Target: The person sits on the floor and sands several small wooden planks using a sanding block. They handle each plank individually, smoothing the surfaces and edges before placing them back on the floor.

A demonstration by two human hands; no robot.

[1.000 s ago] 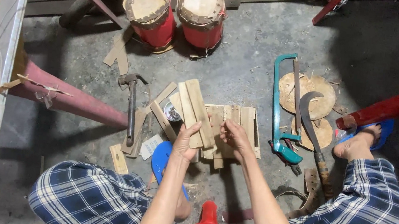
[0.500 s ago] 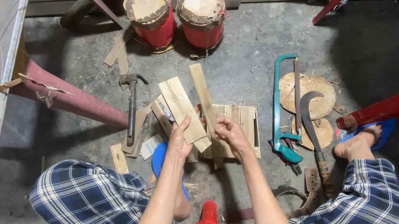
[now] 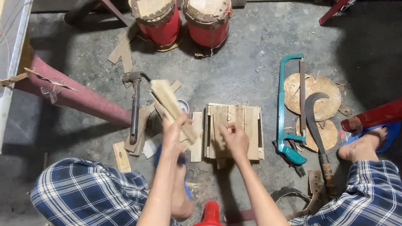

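My left hand (image 3: 173, 134) grips a bundle of flat wooden slats (image 3: 169, 104), which it holds up and tilted to the left above the floor. My right hand (image 3: 234, 139) rests on a small wooden slatted frame (image 3: 246, 128) lying flat on the concrete, with its fingers pinching a thin wooden strip (image 3: 218, 132) on top of the frame. A loose slat (image 3: 197, 136) lies along the frame's left side.
A hammer (image 3: 135, 106) lies left of my hands. A teal hacksaw (image 3: 288, 107), a curved sickle (image 3: 316, 127) and round wooden discs (image 3: 322, 93) sit to the right. Two red drums (image 3: 182, 11) stand at the back. A red stool (image 3: 210, 223) is between my knees.
My left hand has swung the bundle of slats off the frame, up and to the left. My right hand has settled on the frame and pinched a strip there.
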